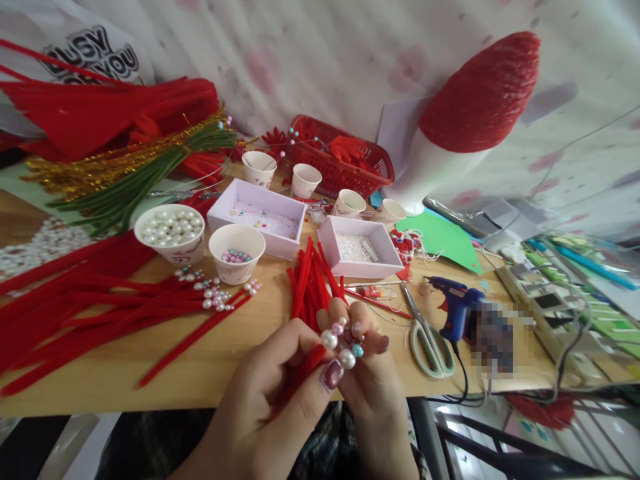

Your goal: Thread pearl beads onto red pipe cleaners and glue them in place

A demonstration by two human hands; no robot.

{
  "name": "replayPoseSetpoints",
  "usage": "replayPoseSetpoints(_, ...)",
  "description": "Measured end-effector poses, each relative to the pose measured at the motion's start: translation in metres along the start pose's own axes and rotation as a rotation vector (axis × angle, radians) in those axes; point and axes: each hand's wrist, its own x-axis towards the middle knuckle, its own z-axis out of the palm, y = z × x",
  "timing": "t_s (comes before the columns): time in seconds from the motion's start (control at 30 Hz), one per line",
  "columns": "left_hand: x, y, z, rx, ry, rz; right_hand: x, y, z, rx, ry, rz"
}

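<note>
Both hands meet at the table's near edge. My left hand [273,393] is closed around a red pipe cleaner [305,370] tipped with a small cluster of pearl and coloured beads [344,343]. My right hand [373,377] pinches the same bead cluster from the right, fingers curled behind it. Just beyond the hands lies a bundle of red pipe cleaners [311,283]. To the left, more beaded red stems [150,313] are spread over the wood.
A bowl of white pearls [171,232], a cup of coloured beads [237,252], two lilac boxes [257,220] [357,248], paper cups, a red basket [340,160], scissors [427,337], a blue glue gun [457,307] and a power strip [550,310] crowd the wooden table [210,367].
</note>
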Motion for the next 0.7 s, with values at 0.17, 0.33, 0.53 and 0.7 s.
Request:
replayPoseSetpoints(0.17,-0.0014,-0.0003,-0.0013,-0.022,-0.024,-0.019,-0.0016,-0.0041,-0.003,-0.067,-0.031,-0.064)
replayPoseSetpoints(0.33,-0.0028,-0.0044,-0.0015,-0.027,-0.011,-0.06,-0.003,-0.0069,-0.0035,-0.11,-0.001,-0.084)
replayPoseSetpoints(0.53,-0.0034,-0.0064,-0.0022,-0.022,-0.008,-0.047,-0.0037,-0.0094,-0.0037,-0.17,-0.018,-0.105)
replayPoseSetpoints(0.7,-0.0031,-0.0069,-0.0026,0.001,-0.009,-0.037,-0.005,-0.0106,-0.0049,-0.205,0.01,-0.12)
